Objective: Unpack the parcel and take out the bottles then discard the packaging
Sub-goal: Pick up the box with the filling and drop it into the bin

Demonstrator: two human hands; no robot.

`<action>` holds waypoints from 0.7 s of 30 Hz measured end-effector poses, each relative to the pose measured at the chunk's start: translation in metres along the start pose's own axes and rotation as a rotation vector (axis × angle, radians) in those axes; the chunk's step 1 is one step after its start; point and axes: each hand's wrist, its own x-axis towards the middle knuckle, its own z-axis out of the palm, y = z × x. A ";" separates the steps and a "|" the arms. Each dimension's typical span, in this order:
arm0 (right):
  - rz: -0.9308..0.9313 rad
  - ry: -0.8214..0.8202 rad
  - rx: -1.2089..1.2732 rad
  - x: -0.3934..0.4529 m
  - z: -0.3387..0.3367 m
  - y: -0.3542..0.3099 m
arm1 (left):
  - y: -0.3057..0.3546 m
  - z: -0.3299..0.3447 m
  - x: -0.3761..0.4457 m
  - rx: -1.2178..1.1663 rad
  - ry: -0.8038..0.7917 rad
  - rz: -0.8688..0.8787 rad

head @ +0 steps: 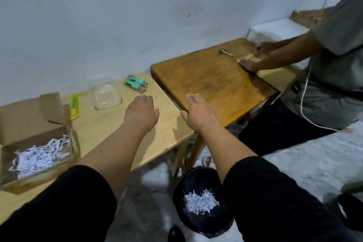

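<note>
Cardboard parcel (35, 135) holds shredded paper (41, 158); both your hands, left (141, 113) and right (198, 113), hover open, empty; scoop remaining shreds into bin (202, 202).

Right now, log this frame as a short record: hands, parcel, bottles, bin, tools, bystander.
left hand: empty, open, over the light table
right hand: empty, open, between the tables
cardboard box: open, shredded paper inside
bottles: two teal, lying at the far table edge
bin: on floor, holds shredded paper
utility knife: beside the box
clear container: on table
other person: working at the dark table
</note>
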 end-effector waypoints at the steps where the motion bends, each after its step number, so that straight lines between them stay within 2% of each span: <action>1: -0.029 0.019 -0.008 0.003 -0.006 -0.007 | -0.006 -0.009 -0.002 -0.007 0.018 -0.031; 5: -0.097 0.050 0.002 0.020 -0.025 -0.040 | -0.036 -0.035 -0.010 -0.042 0.071 -0.122; 10: -0.280 0.058 -0.003 0.035 -0.035 -0.093 | -0.089 -0.056 -0.038 0.008 0.158 -0.273; 15: -0.398 0.021 0.028 0.046 -0.023 -0.148 | -0.145 -0.046 -0.067 -0.012 0.234 -0.406; 21: -0.470 -0.057 0.069 0.051 0.018 -0.213 | -0.211 -0.015 -0.110 -0.015 0.227 -0.498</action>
